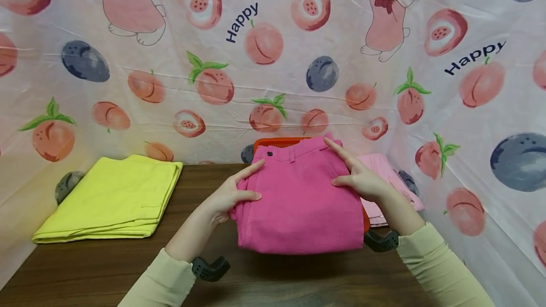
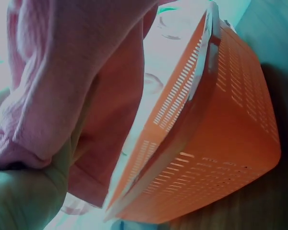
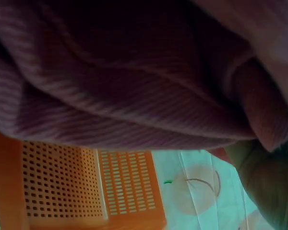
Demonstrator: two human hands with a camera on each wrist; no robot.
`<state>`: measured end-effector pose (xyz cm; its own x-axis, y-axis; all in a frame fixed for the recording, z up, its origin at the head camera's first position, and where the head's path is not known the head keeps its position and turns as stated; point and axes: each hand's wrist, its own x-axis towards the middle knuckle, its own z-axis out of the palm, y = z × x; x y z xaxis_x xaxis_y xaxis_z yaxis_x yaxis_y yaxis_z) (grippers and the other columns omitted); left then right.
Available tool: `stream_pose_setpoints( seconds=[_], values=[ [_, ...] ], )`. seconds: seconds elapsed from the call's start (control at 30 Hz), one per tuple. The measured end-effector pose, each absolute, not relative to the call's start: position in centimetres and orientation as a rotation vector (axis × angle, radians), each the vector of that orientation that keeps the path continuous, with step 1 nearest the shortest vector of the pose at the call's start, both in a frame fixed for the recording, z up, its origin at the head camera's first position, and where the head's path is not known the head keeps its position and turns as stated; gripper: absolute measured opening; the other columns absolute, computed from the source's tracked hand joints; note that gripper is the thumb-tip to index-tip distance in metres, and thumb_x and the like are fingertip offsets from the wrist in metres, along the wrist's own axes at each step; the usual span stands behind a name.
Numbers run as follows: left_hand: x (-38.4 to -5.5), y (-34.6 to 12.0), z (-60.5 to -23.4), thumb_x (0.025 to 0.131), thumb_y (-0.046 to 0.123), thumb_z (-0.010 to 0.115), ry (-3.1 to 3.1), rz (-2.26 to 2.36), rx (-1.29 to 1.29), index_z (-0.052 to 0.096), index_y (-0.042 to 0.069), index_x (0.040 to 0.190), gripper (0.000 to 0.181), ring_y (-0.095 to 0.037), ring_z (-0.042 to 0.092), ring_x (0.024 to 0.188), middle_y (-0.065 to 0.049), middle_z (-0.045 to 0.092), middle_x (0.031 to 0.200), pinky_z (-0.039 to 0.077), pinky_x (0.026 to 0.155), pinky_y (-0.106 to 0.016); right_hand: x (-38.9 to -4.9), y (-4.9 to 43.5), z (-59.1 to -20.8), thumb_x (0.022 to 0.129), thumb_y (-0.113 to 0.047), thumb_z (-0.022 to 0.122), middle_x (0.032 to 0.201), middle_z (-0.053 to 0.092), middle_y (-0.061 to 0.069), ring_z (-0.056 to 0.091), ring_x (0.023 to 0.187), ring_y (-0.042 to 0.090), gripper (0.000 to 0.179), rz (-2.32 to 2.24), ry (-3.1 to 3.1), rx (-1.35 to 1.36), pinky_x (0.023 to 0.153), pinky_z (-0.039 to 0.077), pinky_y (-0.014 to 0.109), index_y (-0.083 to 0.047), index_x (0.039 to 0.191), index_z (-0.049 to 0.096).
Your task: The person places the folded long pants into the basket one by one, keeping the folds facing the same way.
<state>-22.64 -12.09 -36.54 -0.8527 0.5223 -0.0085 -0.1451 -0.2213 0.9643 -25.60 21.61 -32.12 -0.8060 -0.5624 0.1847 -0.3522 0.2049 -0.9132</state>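
Note:
Folded hot-pink pants [image 1: 298, 203] hang in the air between both hands, waistband up, with a dark button and a belt loop showing. My left hand [image 1: 232, 193] grips their left side, thumb on the front face. On the other side my right hand [image 1: 362, 176] holds the upper right edge, its thumb also in front and a finger along the waistband. Behind the pants stands an orange plastic basket [image 2: 230, 115] with slotted walls, mostly hidden in the head view. In the right wrist view, the basket's inside wall [image 3: 62, 182] shows below the cloth [image 3: 134, 110].
Folded yellow pants [image 1: 115, 198] lie on the brown wooden table [image 1: 204, 179] at the left. A light pink folded garment [image 1: 377, 174] lies at the right, partly behind my right arm. A fruit-print cloth [image 1: 273, 84] encloses the back and sides.

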Motion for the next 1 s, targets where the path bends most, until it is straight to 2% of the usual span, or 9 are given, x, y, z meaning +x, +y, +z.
stream_pose_setpoints(
  seconds=[0.2,0.33,0.43,0.53,0.63,0.8,1.0],
  values=[
    [-23.6,-12.8,-36.6,0.086,-0.007,0.061,1.521,2.137,0.499,0.035,0.023,0.150,0.076,-0.025,0.048,0.119,-0.013,0.032,0.146,0.051,0.085,-0.040,-25.8,21.8,-32.4,0.080,0.011,0.062,0.157,0.012,0.003,0.020,0.137,0.025,0.092,-1.694,2.282,-0.906,0.103,0.027,0.025,-0.020,0.155,0.019],
    [-24.2,-12.8,-36.0,0.084,-0.004,0.065,1.609,2.098,0.586,0.037,0.019,0.149,0.075,-0.024,0.047,0.119,-0.009,0.032,0.149,0.050,0.086,-0.037,-25.8,21.8,-32.1,0.079,0.012,0.062,0.157,0.015,0.004,0.018,0.138,0.023,0.090,-1.732,2.255,-0.941,0.103,0.028,0.023,-0.018,0.154,0.022],
    [-24.3,-12.4,-35.6,0.083,0.001,0.070,1.695,2.042,0.624,0.034,0.024,0.150,0.079,-0.025,0.042,0.123,-0.006,0.028,0.151,0.049,0.088,-0.037,-25.7,21.7,-31.8,0.079,0.011,0.062,0.157,0.016,0.004,0.017,0.138,0.022,0.088,-1.765,2.234,-0.958,0.103,0.028,0.024,-0.017,0.153,0.024],
    [-24.3,-12.1,-35.5,0.084,0.000,0.069,1.702,2.046,0.604,0.032,0.028,0.151,0.082,-0.027,0.037,0.127,-0.007,0.024,0.151,0.047,0.090,-0.038,-25.7,21.5,-31.6,0.080,0.011,0.062,0.156,0.018,0.005,0.018,0.138,0.021,0.086,-1.792,2.226,-0.947,0.103,0.028,0.024,-0.018,0.153,0.026],
    [-24.2,-11.9,-35.6,0.084,-0.001,0.068,1.706,2.063,0.575,0.032,0.029,0.151,0.082,-0.028,0.039,0.125,-0.009,0.025,0.150,0.048,0.089,-0.038,-25.6,21.4,-31.5,0.080,0.011,0.062,0.156,0.018,0.004,0.020,0.137,0.021,0.086,-1.817,2.204,-0.911,0.103,0.029,0.025,-0.019,0.153,0.027],
    [-23.8,-11.6,-35.3,0.083,-0.005,0.065,1.698,2.125,0.520,0.034,0.027,0.150,0.081,-0.027,0.050,0.115,-0.013,0.031,0.145,0.051,0.084,-0.038,-25.6,21.5,-31.6,0.084,0.010,0.058,0.155,0.019,0.005,0.027,0.134,0.023,0.080,-1.911,2.090,-0.826,0.101,0.034,0.027,-0.018,0.153,0.028],
    [-23.3,-10.8,-34.5,0.083,-0.007,0.062,1.684,2.289,0.461,0.039,0.028,0.148,0.078,-0.026,0.043,0.120,-0.009,0.030,0.146,0.049,0.086,-0.032,-25.4,22.4,-31.6,0.090,0.006,0.051,0.155,0.014,0.007,0.029,0.131,0.024,0.073,-1.934,1.897,-0.749,0.097,0.041,0.032,-0.020,0.153,0.026]
  ],
)
